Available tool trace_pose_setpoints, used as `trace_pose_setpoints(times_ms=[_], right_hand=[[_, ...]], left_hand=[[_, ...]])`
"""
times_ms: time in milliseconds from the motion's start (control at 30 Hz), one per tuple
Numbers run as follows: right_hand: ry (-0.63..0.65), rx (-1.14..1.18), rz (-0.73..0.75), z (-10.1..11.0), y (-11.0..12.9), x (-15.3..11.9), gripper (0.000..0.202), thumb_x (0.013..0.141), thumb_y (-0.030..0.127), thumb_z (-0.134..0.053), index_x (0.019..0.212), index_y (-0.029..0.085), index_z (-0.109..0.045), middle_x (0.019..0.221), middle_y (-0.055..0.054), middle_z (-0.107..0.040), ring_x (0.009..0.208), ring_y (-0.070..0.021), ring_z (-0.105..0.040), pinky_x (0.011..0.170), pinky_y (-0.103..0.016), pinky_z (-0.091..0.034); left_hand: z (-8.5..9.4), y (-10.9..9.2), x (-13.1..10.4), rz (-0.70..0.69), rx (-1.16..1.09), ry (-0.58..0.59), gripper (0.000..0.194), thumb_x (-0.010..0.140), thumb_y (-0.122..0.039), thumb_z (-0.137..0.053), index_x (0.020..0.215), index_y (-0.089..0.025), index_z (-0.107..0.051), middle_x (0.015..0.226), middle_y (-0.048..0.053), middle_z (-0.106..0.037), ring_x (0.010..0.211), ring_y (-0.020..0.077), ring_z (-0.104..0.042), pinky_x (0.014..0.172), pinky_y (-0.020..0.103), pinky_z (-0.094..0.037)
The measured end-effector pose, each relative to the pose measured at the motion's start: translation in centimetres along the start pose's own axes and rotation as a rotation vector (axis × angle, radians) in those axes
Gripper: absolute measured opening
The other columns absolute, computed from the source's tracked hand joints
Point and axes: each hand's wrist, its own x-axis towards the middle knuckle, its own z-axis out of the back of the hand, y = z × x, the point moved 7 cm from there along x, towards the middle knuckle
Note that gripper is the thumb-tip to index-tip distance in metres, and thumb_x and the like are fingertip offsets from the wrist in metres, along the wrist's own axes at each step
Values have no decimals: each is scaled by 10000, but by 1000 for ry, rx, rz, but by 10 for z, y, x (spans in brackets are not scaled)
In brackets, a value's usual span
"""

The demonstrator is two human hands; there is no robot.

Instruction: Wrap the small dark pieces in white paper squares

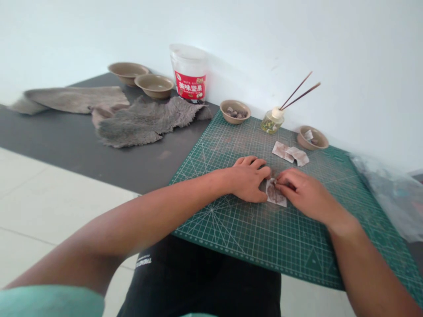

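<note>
A small translucent packet [276, 194] with brown contents lies on the green cutting mat [231, 229]. My left hand [248, 178] presses on its left edge, fingers curled. My right hand [302, 193] pinches its upper right side with thumb and fingertips. Both hands meet over the packet and hide part of it. Two similar packets [291, 153] lie farther back on the mat.
A bowl of brown pieces [235, 111], a reed diffuser bottle [272, 120] and another bowl [312, 138] stand at the mat's far edge. Two empty bowls [142, 78], a red-labelled jar [189, 72] and grey fur cloths [142, 121] lie to the left. Clear plastic [390, 193] sits right.
</note>
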Motion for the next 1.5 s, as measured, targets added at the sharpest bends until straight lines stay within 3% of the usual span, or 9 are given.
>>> trace_pose_setpoints(times_ms=[167,333,500,667,800,967,1133,1300,1500], right_hand=[[182,125,63,-9,7,-4,106,951,261,-573,859,245,-623,991,-30,-679,892,-198,-640,774,-345,-513],[-13,25,-69,0,-4,-2,67,940,258,-580,891,237,-622,953,-33,-661,856,-208,-628,769,-370,-489],[146,168,3,-11,5,-3,98,944,285,-589,868,243,-633,970,-25,-674,873,-195,-635,773,-346,-503],[-23,38,-19,2,-2,-2,66,928,232,-589,890,238,-642,945,-37,-678,866,-214,-638,772,-371,-498],[136,127,61,-6,6,-5,108,943,238,-574,883,252,-662,1001,-27,-696,902,-203,-654,796,-359,-521],[-7,45,31,1,4,-3,106,943,224,-557,932,257,-657,1033,-30,-699,938,-220,-665,838,-382,-518],[152,105,128,-6,13,-4,160,974,221,-523,898,255,-660,1042,-19,-697,951,-194,-659,835,-346,-517],[12,5,8,2,2,-4,102,957,222,-554,951,251,-651,1025,-27,-686,945,-214,-649,848,-382,-504],[100,92,98,-6,14,-5,137,968,217,-540,914,263,-657,1031,-12,-694,946,-193,-655,832,-338,-506]], left_hand=[[0,-1,0,-19,-17,1,597,814,-604,-550,1273,-227,-486,1569,120,-329,1460,375,-235,1160,543,-237],[-1,0,0,-24,-27,-14,582,813,-569,-569,1264,-208,-500,1561,144,-333,1458,393,-231,1162,558,-221],[-2,0,0,-24,-19,1,602,814,-592,-557,1282,-219,-486,1568,133,-326,1462,390,-223,1163,555,-221],[0,0,0,-6,2,-5,563,817,-579,-553,1261,-239,-488,1576,110,-324,1470,364,-222,1165,537,-225],[-1,0,0,-18,-13,-1,585,822,-589,-547,1276,-224,-491,1571,129,-328,1466,378,-226,1165,545,-221],[-1,0,0,-11,0,6,576,822,-586,-546,1271,-230,-482,1579,121,-313,1471,375,-220,1166,549,-221],[-1,-1,0,-15,-1,10,580,823,-590,-545,1269,-225,-484,1576,131,-315,1468,381,-219,1164,553,-218],[-1,0,1,-4,-1,6,550,823,-571,-549,1253,-234,-488,1576,115,-316,1471,366,-214,1169,539,-216],[-1,-1,1,-9,-13,12,575,821,-589,-549,1268,-234,-488,1566,120,-329,1466,370,-222,1167,548,-218]])
